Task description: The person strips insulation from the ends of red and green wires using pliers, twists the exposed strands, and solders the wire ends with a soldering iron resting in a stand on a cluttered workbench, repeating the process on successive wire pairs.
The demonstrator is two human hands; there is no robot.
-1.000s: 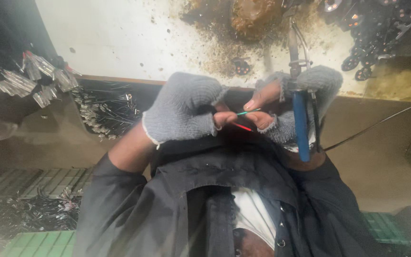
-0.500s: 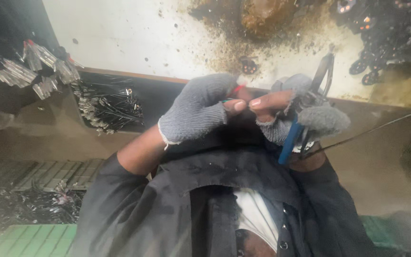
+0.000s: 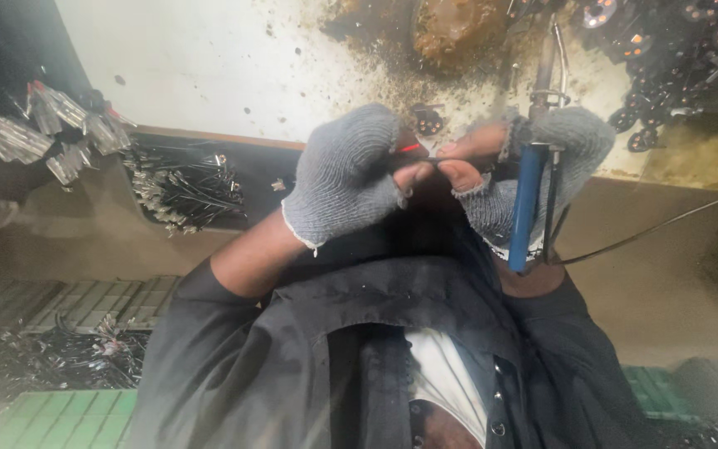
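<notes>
My left hand (image 3: 344, 173), in a grey fingerless knit glove, is closed in front of my chest and pinches a thin red wire (image 3: 410, 148) at its fingertips. My right hand (image 3: 542, 154), gloved the same way, meets it fingertip to fingertip on the same wire. The right hand also grips a blue-handled soldering tool (image 3: 528, 204), which stands nearly upright with its metal tip pointing up. A black cable (image 3: 658, 226) runs from the tool off to the right. The wire's far end is hidden between the fingers.
A white worktop (image 3: 234, 66) stained with brown residue (image 3: 450, 29) lies beyond the hands. A dark tray of thin black wire pieces (image 3: 183, 187) sits at left, with clear-sleeved parts (image 3: 51, 133) further left. Small round components (image 3: 666, 50) lie at top right. Green grid mats (image 3: 60, 411) lie lower left.
The blue-handled tool has swung from a slant back to nearly upright. Both hands stay joined on the wire and have shifted slightly up and to the right.
</notes>
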